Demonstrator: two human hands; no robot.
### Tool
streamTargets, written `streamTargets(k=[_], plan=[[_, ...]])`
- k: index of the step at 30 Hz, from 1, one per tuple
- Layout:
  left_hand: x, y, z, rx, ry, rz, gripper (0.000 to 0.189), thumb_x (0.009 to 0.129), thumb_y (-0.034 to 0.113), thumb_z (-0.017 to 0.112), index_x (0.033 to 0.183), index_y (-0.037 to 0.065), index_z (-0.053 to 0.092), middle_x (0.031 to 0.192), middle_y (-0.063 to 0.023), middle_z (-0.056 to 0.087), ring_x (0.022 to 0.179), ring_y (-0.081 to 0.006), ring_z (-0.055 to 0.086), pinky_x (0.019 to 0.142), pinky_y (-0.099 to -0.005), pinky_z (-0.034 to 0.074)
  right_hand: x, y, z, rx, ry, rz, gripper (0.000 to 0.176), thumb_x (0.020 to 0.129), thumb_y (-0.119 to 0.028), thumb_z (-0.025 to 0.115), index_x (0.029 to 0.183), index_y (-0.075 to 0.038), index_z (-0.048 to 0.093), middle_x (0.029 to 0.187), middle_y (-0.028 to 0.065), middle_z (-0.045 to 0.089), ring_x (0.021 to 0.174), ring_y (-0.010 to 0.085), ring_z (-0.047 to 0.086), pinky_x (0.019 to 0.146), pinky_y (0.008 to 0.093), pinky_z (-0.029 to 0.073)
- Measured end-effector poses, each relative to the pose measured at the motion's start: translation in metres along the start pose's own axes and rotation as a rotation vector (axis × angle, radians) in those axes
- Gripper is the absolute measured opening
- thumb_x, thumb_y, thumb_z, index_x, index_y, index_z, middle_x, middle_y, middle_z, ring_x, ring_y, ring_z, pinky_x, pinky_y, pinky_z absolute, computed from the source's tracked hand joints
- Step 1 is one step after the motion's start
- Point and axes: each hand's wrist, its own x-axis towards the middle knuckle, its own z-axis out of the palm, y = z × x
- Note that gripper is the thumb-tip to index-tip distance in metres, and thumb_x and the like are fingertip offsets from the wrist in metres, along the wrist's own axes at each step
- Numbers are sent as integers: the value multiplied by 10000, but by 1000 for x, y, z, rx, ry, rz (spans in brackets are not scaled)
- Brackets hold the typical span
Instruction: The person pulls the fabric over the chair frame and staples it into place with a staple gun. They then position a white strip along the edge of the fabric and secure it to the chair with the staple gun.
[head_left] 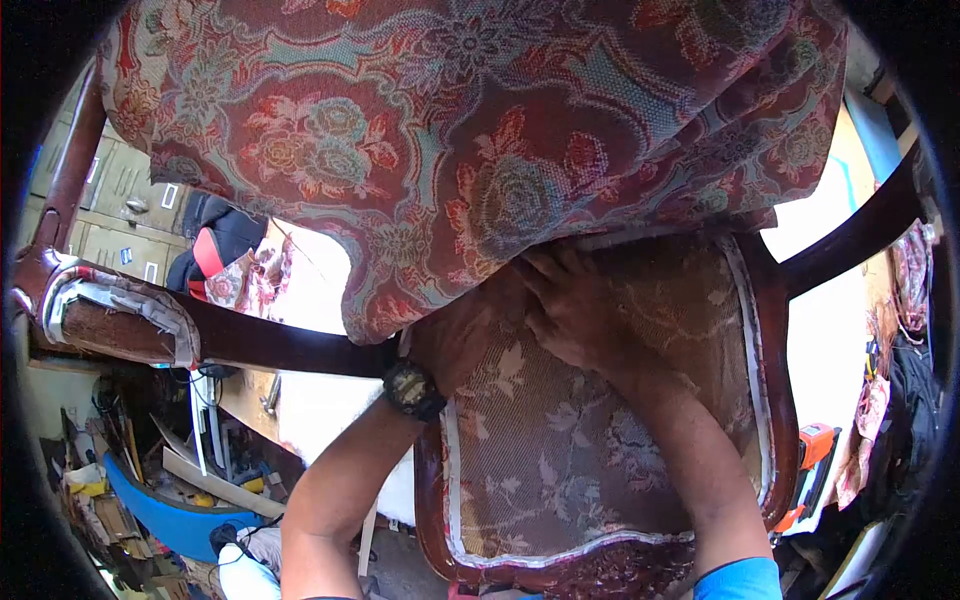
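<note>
A wooden chair frame has a back panel covered in thin brown floral fabric (560,450), edged with a whitish strip. Over its upper part hangs a loose red and blue flowered upholstery fabric (330,140). My left hand (465,340), with a dark watch (412,390) at the wrist, reaches under the hanging fabric's lower edge; its fingers are hidden. My right hand (575,310) lies over the panel beside it, fingers bent and closed near that edge. What they hold, if anything, is hidden.
A dark wooden chair arm (280,335) extends left, its padded end stripped. An orange tool (815,445) sits to the right of the panel. A curved blue piece (180,510) and several wood scraps lie lower left. Drawers (130,200) stand behind.
</note>
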Motion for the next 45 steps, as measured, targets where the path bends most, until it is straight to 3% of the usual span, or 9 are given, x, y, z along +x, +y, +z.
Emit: streamTargets(k=[13,23,27,30,33,35,38,44,45], plan=[[9,21,-17,175,-300,142,540,875,180,660,1363,-39,585,1396,-229,542,1314,-425,486,1140,-590,366,2,-1,10,101,100,77,537,796,-185,752,1296,-21,647,1443,168,504,1390,402,419,1166,578,340],[17,30,-22,259,-127,199,617,894,281,634,1405,-54,543,1356,-242,548,1278,-437,509,1079,-585,395,-10,-6,16,167,254,99,494,828,-192,728,1290,-30,658,1382,189,581,1334,393,509,1121,524,424],[14,26,-17,260,-281,132,663,880,295,637,1439,-42,519,1341,-245,550,1276,-442,504,1096,-581,390,-109,-36,-162,317,27,389,350,928,-208,683,1233,-37,699,1225,210,681,1164,386,643,1005,495,510],[14,20,-12,250,-140,200,676,868,290,640,1445,-36,507,1331,-248,555,1274,-433,510,1086,-570,410,-253,-19,-230,252,507,793,221,1026,-106,548,1163,15,672,1115,93,677,1031,186,630,937,340,496],[3,19,-10,203,-161,162,648,867,252,624,1435,-36,505,1331,-245,552,1263,-428,516,1064,-570,430,-410,30,-235,6,436,1286,248,1053,-169,584,1143,56,638,1049,103,642,968,211,600,936,357,495],[18,30,-26,205,-323,119,624,867,220,611,1427,-34,507,1322,-241,552,1241,-428,524,1046,-571,441,-489,33,-200,-85,189,1359,336,1041,-237,609,1220,48,593,1162,187,618,1104,297,588,992,431,462],[18,30,-22,109,-163,120,609,857,192,602,1415,-35,516,1275,-232,569,1190,-425,540,1031,-549,451,-494,23,-171,-352,167,1170,342,1015,-260,608,1120,62,556,1058,258,539,1052,459,518,925,540,408],[19,38,-41,231,-198,172,603,880,202,603,1416,-58,510,1327,-242,574,1214,-393,568,1069,-516,449,-477,19,-174,-437,100,1110,484,925,-301,728,1154,73,525,1057,268,543,1062,489,529,929,551,438],[18,40,-44,187,-206,158,606,884,210,606,1417,-62,508,1353,-248,567,1239,-384,565,1086,-509,444,-480,23,-177,-532,87,1030,413,942,-289,722,1117,43,550,951,233,588,917,420,622,818,514,494]])
